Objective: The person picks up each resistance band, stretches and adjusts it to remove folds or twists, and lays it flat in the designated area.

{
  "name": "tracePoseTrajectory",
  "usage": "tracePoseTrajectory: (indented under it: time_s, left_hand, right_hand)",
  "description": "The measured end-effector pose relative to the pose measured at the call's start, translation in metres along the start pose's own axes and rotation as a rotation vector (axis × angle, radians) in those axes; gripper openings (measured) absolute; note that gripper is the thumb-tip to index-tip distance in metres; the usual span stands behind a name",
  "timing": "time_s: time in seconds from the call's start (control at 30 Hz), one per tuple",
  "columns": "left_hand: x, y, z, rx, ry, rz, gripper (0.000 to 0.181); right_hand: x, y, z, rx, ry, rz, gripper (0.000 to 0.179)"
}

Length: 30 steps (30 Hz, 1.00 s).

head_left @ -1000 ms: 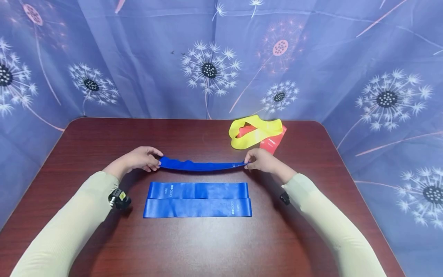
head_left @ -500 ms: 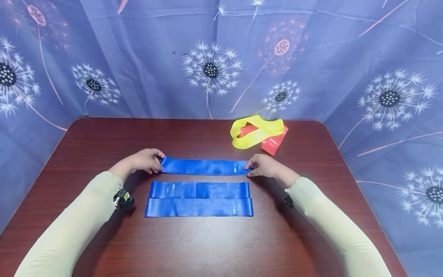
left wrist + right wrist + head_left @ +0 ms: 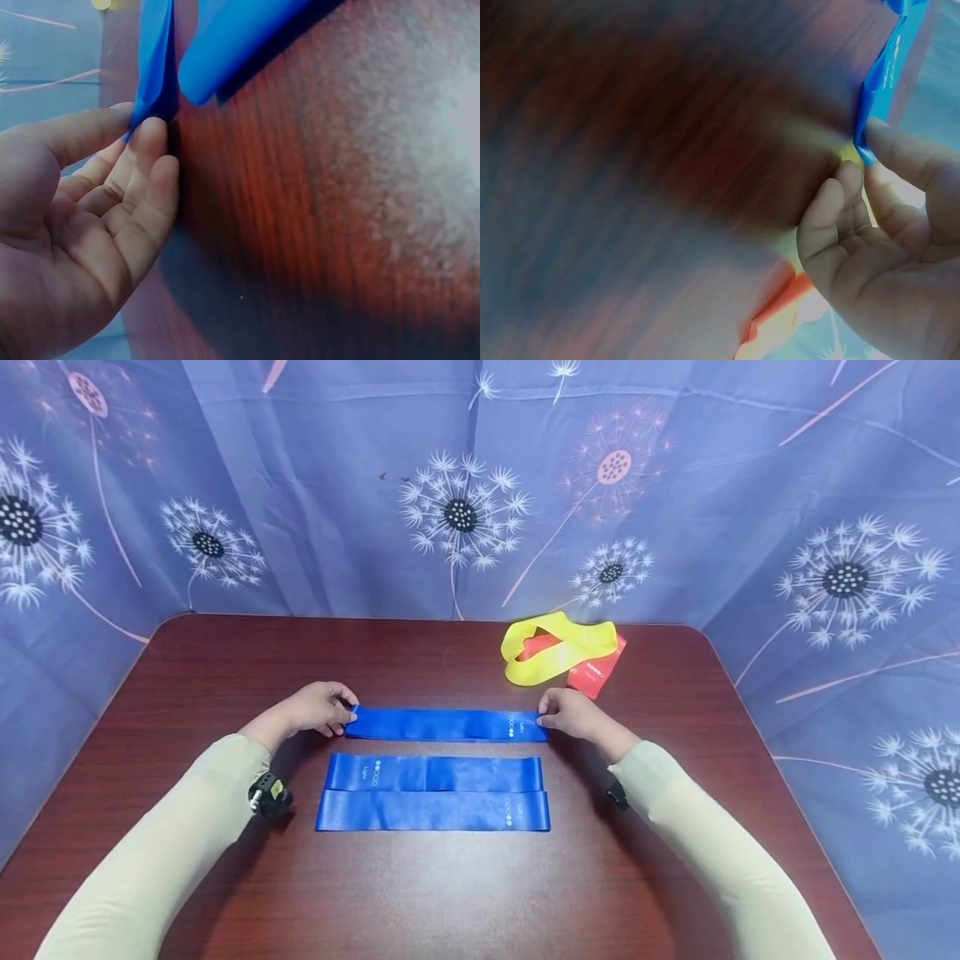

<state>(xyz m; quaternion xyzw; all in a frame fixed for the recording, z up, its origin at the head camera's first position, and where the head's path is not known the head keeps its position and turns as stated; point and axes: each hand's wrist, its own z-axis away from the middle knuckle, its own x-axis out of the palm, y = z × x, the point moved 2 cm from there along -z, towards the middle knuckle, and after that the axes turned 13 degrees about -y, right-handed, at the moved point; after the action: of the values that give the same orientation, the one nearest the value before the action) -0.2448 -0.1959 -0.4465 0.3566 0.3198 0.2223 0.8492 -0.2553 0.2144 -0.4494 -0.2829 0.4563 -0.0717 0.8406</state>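
Note:
A blue resistance band [image 3: 442, 724] marked "Light" stretches flat between both hands in the head view. My left hand [image 3: 322, 708] pinches its left end between thumb and fingers, seen closely in the left wrist view, where the band [image 3: 154, 67] narrows into the fingertips. At the other end, my right hand [image 3: 573, 712] pinches the band's corner; the right wrist view shows the band's edge [image 3: 866, 112] against the thumb. Nearer the person, two more blue bands lie flat, the front one [image 3: 427, 811] slightly overlapping or touching the rear one [image 3: 465, 772].
Behind the right hand, a looped yellow band [image 3: 558, 656] rests partly over a red band [image 3: 596, 672]. The brown table [image 3: 465, 902] reaches back to a blue curtain [image 3: 322, 485] with dandelion prints.
The held band has turned from a narrow, edge-on strip to lying broad side up, with its printed face showing. The right hand's fingers have shifted slightly on its end.

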Motion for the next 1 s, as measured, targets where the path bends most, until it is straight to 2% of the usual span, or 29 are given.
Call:
tracePoseTrajectory:
  time_s: [0.13,0.27,0.47,0.57,0.77,0.9,1.0]
  left_hand:
    - [-0.002,-0.001,0.002,0.003,0.017,0.003,0.038]
    - [-0.004,-0.002,0.003,-0.009,0.003,0.043,0.043]
    - [-0.006,-0.007,0.004,-0.045,-0.002,0.122,0.046]
    - [-0.005,-0.009,0.005,-0.055,0.007,0.144,0.042]
    - [-0.006,-0.012,0.005,-0.034,-0.012,0.151,0.028]
    - [-0.006,-0.012,0.007,-0.028,-0.020,0.119,0.034]
    - [-0.006,-0.011,0.009,-0.023,-0.011,0.104,0.039]
  right_hand:
    - [0.000,-0.002,-0.001,-0.034,0.016,0.000,0.012]
    - [-0.001,-0.003,-0.003,-0.053,0.019,-0.037,0.009]
    - [-0.001,-0.003,-0.004,-0.037,-0.018,-0.118,0.014]
    - [-0.001,-0.003,-0.005,-0.020,-0.036,-0.147,0.015]
    - [-0.004,-0.001,-0.004,-0.014,-0.085,-0.177,0.026]
    - [-0.004,0.000,-0.005,-0.029,-0.086,-0.203,0.027]
    - [-0.002,0.001,-0.006,-0.026,-0.058,-0.213,0.024]
